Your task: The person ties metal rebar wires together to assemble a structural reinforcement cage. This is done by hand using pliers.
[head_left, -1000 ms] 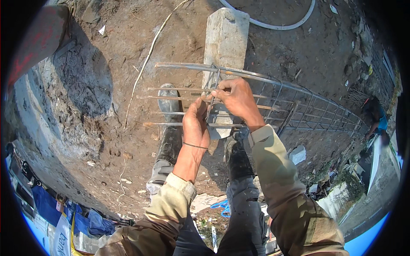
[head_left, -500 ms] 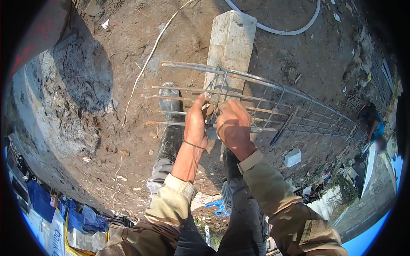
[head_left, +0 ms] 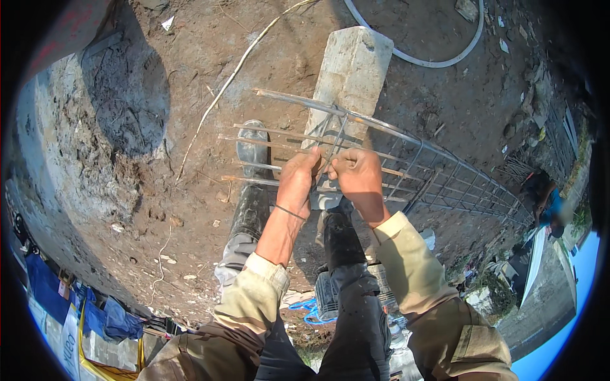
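A long rebar cage (head_left: 406,162) runs from in front of me to the far right, its rusty bar ends pointing left. Near those ends a thin square stirrup (head_left: 338,136) crosses the lengthwise bars. My left hand (head_left: 296,182) is closed around the near side of this stirrup, thumb up. Just right of it, my right hand (head_left: 360,181) is closed in a pinch at the same joint; whatever lies between its fingertips is too small to make out. Beneath the cage end lies a pale concrete block (head_left: 349,66), partly covered by the bars and hands.
My boots (head_left: 253,152) stand on brown dirt under the cage. A white hose (head_left: 438,63) curves at the top, and a pale cord (head_left: 238,66) lies left. A pit (head_left: 130,101) opens at the upper left. Another person (head_left: 549,206) crouches by the cage's far end.
My right hand has turned and shifted slightly right, its fingertips now pinched beside the stirrup. My left hand stays at the stirrup, lower on it. The whole view has shifted a little.
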The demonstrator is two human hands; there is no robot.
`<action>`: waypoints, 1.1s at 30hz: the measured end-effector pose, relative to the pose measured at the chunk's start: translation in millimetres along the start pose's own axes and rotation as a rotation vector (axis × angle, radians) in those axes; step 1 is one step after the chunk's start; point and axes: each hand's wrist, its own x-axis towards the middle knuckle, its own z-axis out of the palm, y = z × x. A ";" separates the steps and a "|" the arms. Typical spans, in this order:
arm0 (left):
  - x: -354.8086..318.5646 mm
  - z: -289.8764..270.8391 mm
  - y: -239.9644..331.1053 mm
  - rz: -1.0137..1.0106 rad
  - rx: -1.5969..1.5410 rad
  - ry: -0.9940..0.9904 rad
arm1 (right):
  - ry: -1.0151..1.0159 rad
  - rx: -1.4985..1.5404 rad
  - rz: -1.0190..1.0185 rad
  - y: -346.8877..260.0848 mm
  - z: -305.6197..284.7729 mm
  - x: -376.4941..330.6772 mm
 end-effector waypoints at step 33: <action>5.8 8.8 -5.1 0.038 -0.116 0.179 | 0.363 -0.285 -0.072 3.0 35.9 -10.3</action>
